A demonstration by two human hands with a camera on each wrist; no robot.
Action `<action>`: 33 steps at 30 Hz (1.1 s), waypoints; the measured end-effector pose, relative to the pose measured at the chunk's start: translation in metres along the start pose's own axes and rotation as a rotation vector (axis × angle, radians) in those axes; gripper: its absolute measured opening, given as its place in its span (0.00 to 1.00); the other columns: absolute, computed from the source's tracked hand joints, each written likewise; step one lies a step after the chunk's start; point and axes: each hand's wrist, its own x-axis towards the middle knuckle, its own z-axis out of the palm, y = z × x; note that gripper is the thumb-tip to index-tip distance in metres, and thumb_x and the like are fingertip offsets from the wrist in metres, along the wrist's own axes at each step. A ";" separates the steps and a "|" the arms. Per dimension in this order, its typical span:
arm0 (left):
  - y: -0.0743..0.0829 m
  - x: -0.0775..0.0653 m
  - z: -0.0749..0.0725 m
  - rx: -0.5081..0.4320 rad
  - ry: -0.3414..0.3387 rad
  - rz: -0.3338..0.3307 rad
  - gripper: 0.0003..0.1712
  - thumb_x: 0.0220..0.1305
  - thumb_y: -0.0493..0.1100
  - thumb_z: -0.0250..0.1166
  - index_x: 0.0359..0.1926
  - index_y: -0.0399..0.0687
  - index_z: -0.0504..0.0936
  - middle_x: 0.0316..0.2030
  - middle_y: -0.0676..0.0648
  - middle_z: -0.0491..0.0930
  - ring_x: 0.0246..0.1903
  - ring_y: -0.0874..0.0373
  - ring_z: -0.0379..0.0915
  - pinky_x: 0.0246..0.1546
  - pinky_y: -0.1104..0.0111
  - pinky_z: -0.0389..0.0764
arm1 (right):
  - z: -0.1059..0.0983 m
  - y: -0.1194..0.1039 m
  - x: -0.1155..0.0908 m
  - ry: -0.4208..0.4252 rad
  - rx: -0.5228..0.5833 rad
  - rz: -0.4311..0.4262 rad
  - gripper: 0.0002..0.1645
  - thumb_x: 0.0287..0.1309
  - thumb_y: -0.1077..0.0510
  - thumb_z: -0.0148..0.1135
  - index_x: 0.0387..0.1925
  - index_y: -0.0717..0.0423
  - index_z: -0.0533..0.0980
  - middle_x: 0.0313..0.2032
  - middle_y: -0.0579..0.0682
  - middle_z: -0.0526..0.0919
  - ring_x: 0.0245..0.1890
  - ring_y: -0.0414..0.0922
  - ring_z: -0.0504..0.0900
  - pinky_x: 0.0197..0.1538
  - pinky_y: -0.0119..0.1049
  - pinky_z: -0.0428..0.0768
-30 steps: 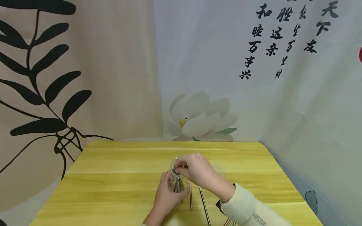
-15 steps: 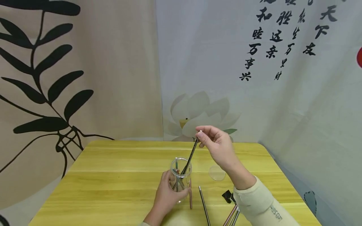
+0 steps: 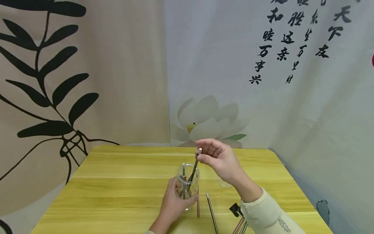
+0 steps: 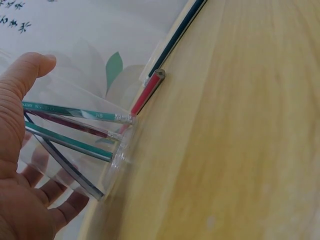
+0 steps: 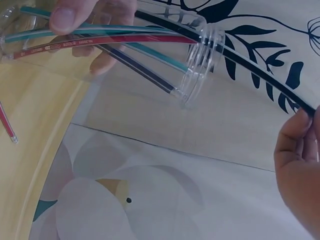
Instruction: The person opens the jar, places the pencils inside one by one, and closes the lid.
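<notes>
My left hand (image 3: 174, 202) grips a clear jar (image 3: 194, 192) standing on the table, thumb on one side and fingers on the other. Inside it lean several pencils, among them a teal pencil (image 5: 160, 59) and a red pencil (image 5: 115, 40). With thumb and fingertips, my right hand (image 3: 221, 160) pinches the upper end of a black pencil (image 3: 194, 169) just above the jar. That pencil slants down through the open mouth, its lower part inside the jar, as the right wrist view also shows.
On the wooden table (image 3: 122, 195), a red pencil (image 3: 198, 206) lies beside the jar and a dark pencil (image 3: 212, 213) farther right. Several more pencils (image 3: 240, 225) lie by the right sleeve, near a small black object (image 3: 234, 209). A clear round disc (image 3: 224, 183) lies behind the right forearm.
My right hand was down at the jar's mouth, then rose holding the black pencil, and now sits slightly lower and farther left. The pencil stands steeper and deeper. My left hand keeps its grip.
</notes>
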 end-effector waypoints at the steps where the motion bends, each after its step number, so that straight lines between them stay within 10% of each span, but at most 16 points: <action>1: 0.000 0.000 0.000 -0.002 0.000 -0.001 0.48 0.47 0.57 0.88 0.67 0.60 0.74 0.62 0.50 0.74 0.59 0.49 0.76 0.58 0.47 0.82 | 0.000 0.000 0.000 0.006 -0.016 -0.002 0.21 0.69 0.67 0.69 0.61 0.66 0.78 0.43 0.40 0.89 0.44 0.37 0.88 0.49 0.32 0.89; 6: 0.001 0.003 -0.001 0.003 0.009 0.015 0.50 0.46 0.59 0.88 0.69 0.58 0.74 0.62 0.49 0.74 0.61 0.48 0.76 0.60 0.43 0.82 | 0.005 0.004 0.000 0.042 -0.172 0.044 0.14 0.69 0.63 0.70 0.54 0.59 0.84 0.42 0.48 0.90 0.38 0.37 0.87 0.42 0.31 0.87; 12: -0.002 0.005 0.000 0.017 0.013 0.033 0.49 0.48 0.57 0.87 0.69 0.60 0.74 0.62 0.49 0.74 0.60 0.47 0.75 0.58 0.44 0.82 | 0.019 0.032 -0.013 -0.055 -0.608 -0.025 0.11 0.71 0.54 0.70 0.51 0.51 0.89 0.42 0.46 0.93 0.35 0.34 0.82 0.37 0.30 0.83; 15: -0.001 0.005 0.002 0.004 0.015 0.025 0.48 0.47 0.57 0.87 0.68 0.63 0.74 0.62 0.50 0.74 0.60 0.47 0.75 0.59 0.44 0.82 | 0.017 0.047 -0.022 0.042 -0.699 -0.030 0.10 0.72 0.56 0.69 0.51 0.52 0.89 0.39 0.45 0.91 0.32 0.33 0.80 0.34 0.29 0.82; 19: 0.002 0.004 0.004 0.006 0.017 0.024 0.49 0.47 0.57 0.88 0.68 0.62 0.74 0.63 0.50 0.74 0.63 0.45 0.76 0.63 0.41 0.81 | 0.006 0.069 -0.041 0.096 -0.737 0.263 0.13 0.72 0.58 0.69 0.53 0.59 0.85 0.31 0.46 0.87 0.26 0.35 0.79 0.29 0.31 0.81; 23: 0.004 0.004 0.004 0.032 0.030 0.032 0.49 0.47 0.57 0.87 0.69 0.60 0.73 0.63 0.49 0.74 0.64 0.44 0.76 0.63 0.40 0.81 | 0.001 0.096 -0.063 -0.140 -0.828 0.576 0.32 0.63 0.54 0.78 0.60 0.70 0.77 0.35 0.56 0.88 0.31 0.44 0.84 0.36 0.43 0.88; 27: 0.003 0.005 0.003 0.036 0.035 0.039 0.50 0.47 0.58 0.87 0.69 0.61 0.73 0.64 0.50 0.74 0.64 0.44 0.76 0.63 0.40 0.81 | 0.005 0.116 -0.071 -0.213 -0.804 0.664 0.38 0.54 0.58 0.82 0.60 0.72 0.75 0.38 0.60 0.86 0.33 0.48 0.83 0.38 0.46 0.88; 33: 0.001 0.003 0.003 0.034 0.034 0.026 0.50 0.46 0.58 0.87 0.70 0.61 0.73 0.65 0.50 0.74 0.65 0.43 0.76 0.64 0.38 0.80 | 0.011 0.132 -0.069 -0.108 -0.710 0.740 0.27 0.49 0.66 0.76 0.51 0.69 0.78 0.32 0.55 0.82 0.23 0.43 0.80 0.26 0.33 0.80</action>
